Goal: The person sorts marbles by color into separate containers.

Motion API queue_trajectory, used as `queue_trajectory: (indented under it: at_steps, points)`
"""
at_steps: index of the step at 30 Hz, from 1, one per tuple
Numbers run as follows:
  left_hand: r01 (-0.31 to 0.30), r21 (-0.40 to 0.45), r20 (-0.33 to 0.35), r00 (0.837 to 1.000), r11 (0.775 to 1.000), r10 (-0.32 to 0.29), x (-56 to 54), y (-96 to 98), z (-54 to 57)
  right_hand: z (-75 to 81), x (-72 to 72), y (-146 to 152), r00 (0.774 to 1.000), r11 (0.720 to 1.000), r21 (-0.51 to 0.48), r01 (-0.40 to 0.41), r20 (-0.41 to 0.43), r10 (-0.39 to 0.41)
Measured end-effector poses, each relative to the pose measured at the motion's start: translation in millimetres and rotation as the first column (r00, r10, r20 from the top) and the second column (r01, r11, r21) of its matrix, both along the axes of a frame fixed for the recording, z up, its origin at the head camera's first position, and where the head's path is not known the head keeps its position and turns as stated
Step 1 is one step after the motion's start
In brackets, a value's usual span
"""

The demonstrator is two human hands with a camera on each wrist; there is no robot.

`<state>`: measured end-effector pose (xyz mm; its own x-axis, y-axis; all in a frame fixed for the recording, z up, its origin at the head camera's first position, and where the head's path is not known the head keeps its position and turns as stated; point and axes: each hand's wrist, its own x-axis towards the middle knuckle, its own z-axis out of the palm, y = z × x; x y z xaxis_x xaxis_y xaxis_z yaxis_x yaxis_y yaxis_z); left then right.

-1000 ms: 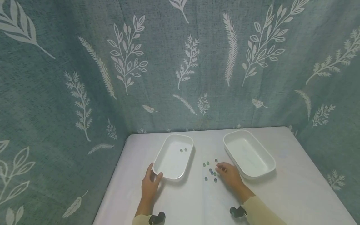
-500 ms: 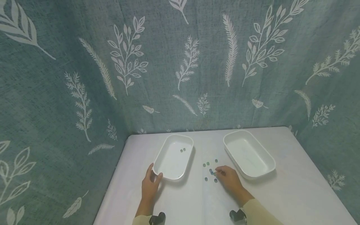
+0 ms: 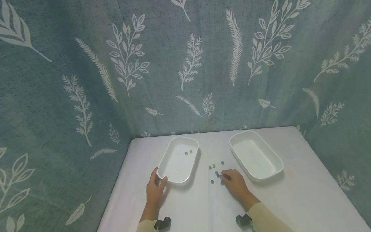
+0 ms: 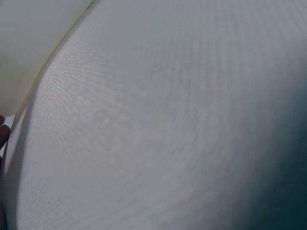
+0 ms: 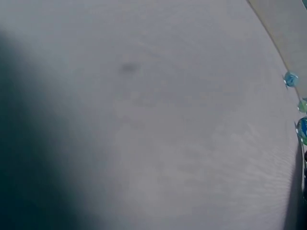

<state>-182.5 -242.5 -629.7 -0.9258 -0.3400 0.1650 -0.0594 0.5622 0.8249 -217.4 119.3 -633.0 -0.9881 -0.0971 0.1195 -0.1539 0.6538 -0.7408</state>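
My left hand (image 3: 155,190) grips the near left corner of a white rectangular tray (image 3: 177,182), thumb and fingers spread around it. Two small marbles (image 3: 186,153) lie in the far part of this tray. On the table, several glass marbles, green (image 3: 214,166) and blue (image 3: 212,182), lie scattered between two trays. My right hand (image 3: 236,183) is down among them, thumb and fingertips pinching at a green marble that the fingers hide in the head view. In the right wrist view a blue marble (image 5: 290,79) shows at the right edge.
A second white tray (image 3: 255,178) stands to the right, just beyond my right hand. The table (image 3: 191,209) has a white cover. Patterned green-blue cloth (image 3: 162,80) hangs behind and on both sides.
My right hand has moved slightly left onto the green marble, which its fingertips now cover. The two marbles in the left tray have rolled a little. My left hand keeps its place.
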Motion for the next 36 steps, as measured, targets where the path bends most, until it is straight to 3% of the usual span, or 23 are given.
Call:
queue_trajectory:
  at_steps: [9,27,36]
  points:
    - [-0.002,-0.002,-0.002,1.0,1.0,0.002,0.0,-0.2,0.3,-6.0,-2.5,-1.8,1.0,0.997,0.076,-0.004,-0.03,0.006]
    - [-0.011,-0.01,0.004,1.0,1.0,0.011,-0.2,0.5,0.9,-7.6,-3.0,-4.8,0.997,0.995,0.097,0.003,-0.083,0.005]
    - [0.004,-0.008,-0.019,1.0,1.0,-0.005,-0.5,-2.6,-2.9,-8.4,-3.5,-3.8,1.0,0.998,0.066,0.004,-0.006,-0.003]
